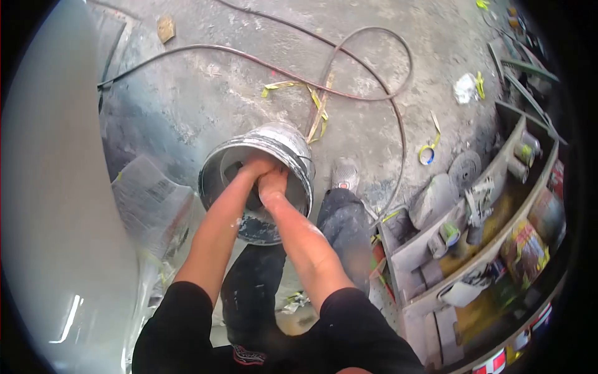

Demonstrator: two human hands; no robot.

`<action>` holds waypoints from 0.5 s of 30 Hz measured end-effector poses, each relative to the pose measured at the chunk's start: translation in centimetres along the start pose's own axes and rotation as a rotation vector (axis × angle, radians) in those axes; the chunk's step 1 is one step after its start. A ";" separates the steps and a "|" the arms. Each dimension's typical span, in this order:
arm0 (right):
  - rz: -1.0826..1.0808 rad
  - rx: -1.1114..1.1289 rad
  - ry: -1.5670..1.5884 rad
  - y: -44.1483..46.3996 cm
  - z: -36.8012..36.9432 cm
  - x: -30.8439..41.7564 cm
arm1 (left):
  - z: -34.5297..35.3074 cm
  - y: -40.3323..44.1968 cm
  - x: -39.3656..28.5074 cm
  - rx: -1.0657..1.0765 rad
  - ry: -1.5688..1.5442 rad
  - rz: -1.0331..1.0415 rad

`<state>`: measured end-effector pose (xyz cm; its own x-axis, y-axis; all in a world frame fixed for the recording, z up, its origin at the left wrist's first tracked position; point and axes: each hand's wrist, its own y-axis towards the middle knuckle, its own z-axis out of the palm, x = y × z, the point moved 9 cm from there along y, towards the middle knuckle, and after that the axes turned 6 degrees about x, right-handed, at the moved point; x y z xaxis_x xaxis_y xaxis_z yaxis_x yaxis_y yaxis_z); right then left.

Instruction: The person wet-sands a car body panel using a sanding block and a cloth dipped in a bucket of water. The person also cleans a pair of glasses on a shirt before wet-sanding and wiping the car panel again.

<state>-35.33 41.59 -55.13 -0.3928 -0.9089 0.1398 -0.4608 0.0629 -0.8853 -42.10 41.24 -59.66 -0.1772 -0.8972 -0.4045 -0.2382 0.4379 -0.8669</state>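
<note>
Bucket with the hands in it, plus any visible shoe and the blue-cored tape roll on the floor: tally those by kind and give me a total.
Bucket: 1
Hands (left hand, right hand): 2
Shoe: 1
Tape roll: 1
Total: 5

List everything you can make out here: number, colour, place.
bucket: one, grey-white, centre
floor: one, grey, around bucket
hose: one or more, brown, beyond bucket
strips: several, yellow, floor
roll: one, blue, right of hose
wad: one, white, upper right
chunk: one, tan, upper left
plastic sheet: one, translucent, left
panel: one, pale grey, left edge
shelving: one, grey, right; contents jumbled
disc: one, grey, near shelving
shoe: one, grey, beside bucket
sleeves: two, black, bottom
legs: two, dark-trousered, bottom
left hand, right hand: two, bare, in bucket
</note>
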 end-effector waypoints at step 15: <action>-0.544 -0.281 1.031 -19.6 -7.3 -2.6 | -2.0 -10.4 1.9 -0.175 -0.797 -0.189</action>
<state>-31.09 45.78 -34.89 -0.4860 -0.0946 0.8689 -0.8715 -0.0224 -0.4899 -41.88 35.11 -50.78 0.5928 -0.6997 -0.3986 -0.3526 0.2195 -0.9097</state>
